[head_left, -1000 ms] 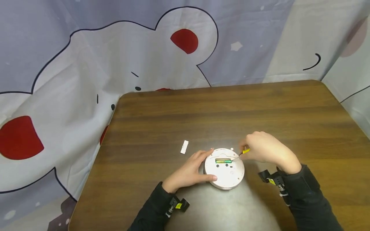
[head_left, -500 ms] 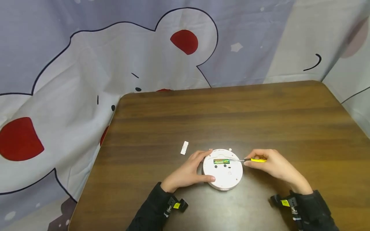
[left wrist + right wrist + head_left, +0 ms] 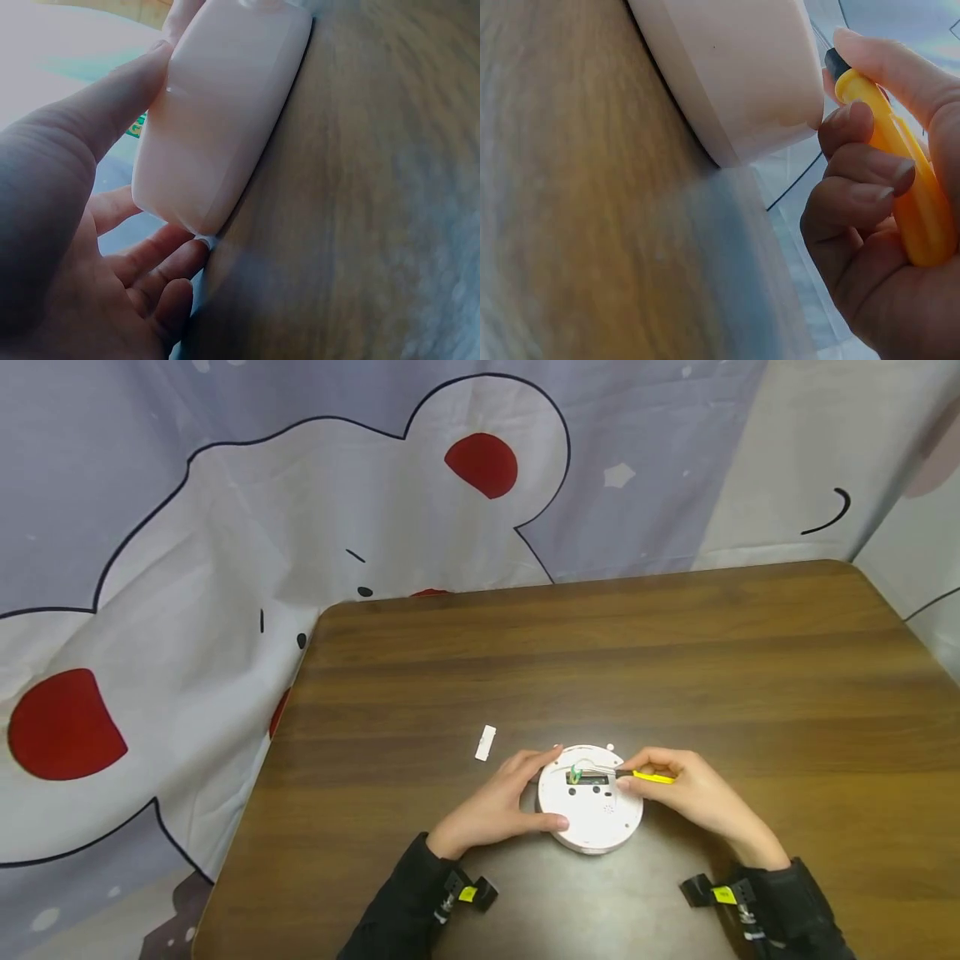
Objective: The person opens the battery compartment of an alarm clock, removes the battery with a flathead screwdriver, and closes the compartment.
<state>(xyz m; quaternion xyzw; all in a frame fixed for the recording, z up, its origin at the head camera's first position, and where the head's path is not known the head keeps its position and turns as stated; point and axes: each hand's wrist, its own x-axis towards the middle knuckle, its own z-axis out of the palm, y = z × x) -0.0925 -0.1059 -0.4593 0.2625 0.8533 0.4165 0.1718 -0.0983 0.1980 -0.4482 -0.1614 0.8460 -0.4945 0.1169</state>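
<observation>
A round white device (image 3: 592, 823) lies on the wooden table with its dark battery slot (image 3: 596, 780) facing up. My left hand (image 3: 491, 810) holds its left rim, thumb at the near side and fingers at the far side. In my right hand (image 3: 697, 797) is a screwdriver with a yellow handle (image 3: 652, 777), its thin shaft reaching over the slot. At the slot's left end a green battery (image 3: 575, 774) stands tilted up by the shaft. The right wrist view shows the fingers curled round the yellow handle (image 3: 904, 180), beside the device's pale side wall (image 3: 742, 67).
A small white battery cover (image 3: 485, 742) lies on the table (image 3: 600, 660) beyond my left hand. A patterned curtain (image 3: 375, 510) hangs along the table's far and left edges. Wrist cameras are strapped at both black sleeves (image 3: 397, 893).
The right hand lowered and turned, so the screwdriver now comes in flat from the right. The battery, lying in the slot before, has tipped up at the left end. The left hand keeps its grip.
</observation>
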